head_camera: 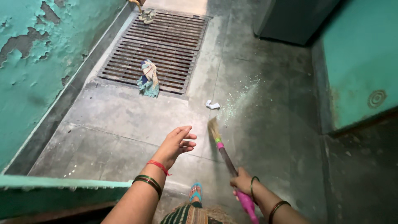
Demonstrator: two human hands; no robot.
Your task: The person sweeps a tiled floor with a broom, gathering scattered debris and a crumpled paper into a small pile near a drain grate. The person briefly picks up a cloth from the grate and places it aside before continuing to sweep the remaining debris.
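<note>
Two hands: right hand fingers wrapped on pink-handled straw broom, long axis running forward-left to bristles near white paper scrap; left hand empty, fingers spread, beside bristles.

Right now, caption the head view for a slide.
Right hand sweeps a broom across the concrete floor; left hand is open and empty.

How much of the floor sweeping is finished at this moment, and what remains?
Done: the concrete floor near the left hand looks mostly clean. In hand: the right hand grips the broom, bristles on the floor. Left: pale green dust, a white paper scrap and a cloth on the grate.
</note>
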